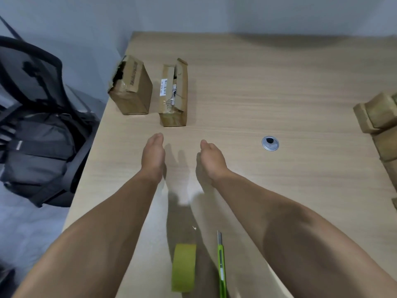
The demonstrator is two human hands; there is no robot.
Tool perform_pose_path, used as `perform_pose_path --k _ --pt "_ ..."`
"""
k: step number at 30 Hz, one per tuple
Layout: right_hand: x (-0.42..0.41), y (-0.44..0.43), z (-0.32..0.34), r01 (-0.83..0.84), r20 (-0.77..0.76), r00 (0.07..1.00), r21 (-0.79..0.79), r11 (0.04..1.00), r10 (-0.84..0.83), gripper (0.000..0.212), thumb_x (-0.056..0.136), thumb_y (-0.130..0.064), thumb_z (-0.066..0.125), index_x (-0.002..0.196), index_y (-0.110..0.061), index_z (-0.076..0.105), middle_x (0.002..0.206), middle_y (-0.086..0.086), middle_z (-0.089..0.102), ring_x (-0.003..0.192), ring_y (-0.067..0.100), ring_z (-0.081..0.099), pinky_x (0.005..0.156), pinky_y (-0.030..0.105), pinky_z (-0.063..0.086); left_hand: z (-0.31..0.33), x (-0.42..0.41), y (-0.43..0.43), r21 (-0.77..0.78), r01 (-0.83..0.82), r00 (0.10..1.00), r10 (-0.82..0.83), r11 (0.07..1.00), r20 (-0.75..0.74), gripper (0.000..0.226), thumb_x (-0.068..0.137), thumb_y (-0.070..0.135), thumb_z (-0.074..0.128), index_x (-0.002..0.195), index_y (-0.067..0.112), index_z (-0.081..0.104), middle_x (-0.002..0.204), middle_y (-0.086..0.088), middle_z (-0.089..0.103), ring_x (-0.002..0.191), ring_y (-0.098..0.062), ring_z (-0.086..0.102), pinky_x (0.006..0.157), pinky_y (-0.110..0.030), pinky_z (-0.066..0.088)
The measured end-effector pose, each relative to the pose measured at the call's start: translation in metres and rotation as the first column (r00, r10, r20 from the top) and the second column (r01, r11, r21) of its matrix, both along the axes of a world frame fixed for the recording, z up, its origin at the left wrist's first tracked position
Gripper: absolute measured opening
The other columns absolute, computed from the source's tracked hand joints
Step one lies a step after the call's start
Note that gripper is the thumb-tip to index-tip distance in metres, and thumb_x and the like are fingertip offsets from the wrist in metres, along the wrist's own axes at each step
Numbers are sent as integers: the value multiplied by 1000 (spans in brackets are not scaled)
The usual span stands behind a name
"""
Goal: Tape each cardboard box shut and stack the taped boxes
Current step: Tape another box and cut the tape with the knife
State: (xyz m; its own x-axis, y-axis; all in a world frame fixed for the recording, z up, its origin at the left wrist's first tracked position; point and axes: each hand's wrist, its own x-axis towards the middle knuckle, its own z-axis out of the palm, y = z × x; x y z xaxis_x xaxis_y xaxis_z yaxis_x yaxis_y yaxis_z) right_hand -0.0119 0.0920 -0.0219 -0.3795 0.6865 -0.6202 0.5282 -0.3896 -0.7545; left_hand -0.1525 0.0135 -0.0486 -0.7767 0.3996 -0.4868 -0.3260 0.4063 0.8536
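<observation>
The worktop [257, 82] is pale wood-grain laminate, smooth and matte, with a round metal grommet [270, 143] set in it; take that grommet as your marker. Well left of it, off the worktop's edge, a black mesh chair [32, 72] carries a dark fabric bag [38, 151]. Right of the grommet, at the worktop's edge, sits the stack [378, 117] of brown boxes, partly cut off by the frame.

Left of the grommet and a little beyond it stand two untaped boxes, apart from each other. The near box [175, 97] is narrow, with a white label, crinkled clear film and one flap sprung up. The far box [134, 91] is torn open at its dark end and has a printed code on its side. Both are soft, dented cardboard.

Your left hand [153, 155] and right hand [211, 160] hover left of the grommet, just short of the near box, palms facing, fingers straight, holding nothing. I judge you are about to fetch that box. Take it by both long sides, not the loose flap, and squeeze lightly, since the walls will likely buckle. Press the flap flat before taping.

The tape [184, 267], a yellow-green roll standing on edge, and the knife [221, 267], a slim green cutter with its blade tip out, lie much nearer to you than the grommet, side by side and not touching. Mind that blade.
</observation>
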Motion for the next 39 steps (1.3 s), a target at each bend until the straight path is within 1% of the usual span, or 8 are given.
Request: perform_pose_path --k 6,10,15,21,27,32,35,39 --pt "-56 31 -11 60 -112 992 -28 998 -63 41 108 -38 31 135 -15 52 121 0 53 110 21 50 81 26 39 -14 -43 32 94 -72 997 68 993 47 51 104 40 42 151 20 40 155 3 41 141 -14 39 121 -39 28" --pt "-91 45 -22 97 -173 979 -48 994 -104 53 107 -43 32 157 -25 33 159 -4 38 137 19 41 109 29 28 -24 -63 49 164 -91 992 75 982 99 59 95 50 48 148 23 47 155 1 43 144 -18 38 121 -40 30" --pt "-114 55 -30 114 -230 964 -86 990 -131 56 107 -46 34 160 -33 21 163 -8 30 145 19 34 122 41 27 -35 -75 64 191 -33 993 10 981 118 82 78 65 50 148 23 43 156 -4 37 147 -29 31 123 -51 20" --pt "-120 54 -38 84 -254 962 -72 994 -100 55 105 -48 35 156 -29 33 160 -7 37 144 17 37 120 43 31 -44 -74 74 204 -22 994 0 979 108 87 67 74 50 142 31 54 141 18 57 133 -1 48 119 -36 30" --pt "-94 42 -31 138 -241 960 -46 989 -145 72 84 -61 34 149 -31 43 149 -6 51 137 18 48 117 47 36 -38 -48 66 199 -7 987 -24 980 156 79 68 75 52 135 35 60 134 17 62 128 -6 55 117 -39 35" --pt "-48 22 -19 199 -243 949 -36 979 -202 60 89 -56 38 138 -27 53 131 -1 64 123 19 60 110 48 45 -11 1 57 216 -5 980 -39 976 195 66 82 64 45 129 21 64 131 -7 65 131 -43 46 114 -58 29" --pt "-11 8 -4 230 -239 944 -22 973 -229 40 102 -43 38 131 -23 56 120 0 66 113 19 63 106 46 48 1 35 42 202 18 981 -56 979 183 62 76 67 46 118 26 65 118 -2 71 106 -25 65 109 -55 40" --pt "39 -10 11 245 -196 950 -15 969 -243 37 105 -44 36 126 -21 57 114 1 66 107 21 63 100 46 50 8 82 23 156 44 984 -70 987 166 58 74 68 45 110 28 66 109 1 74 107 -23 68 102 -47 49"
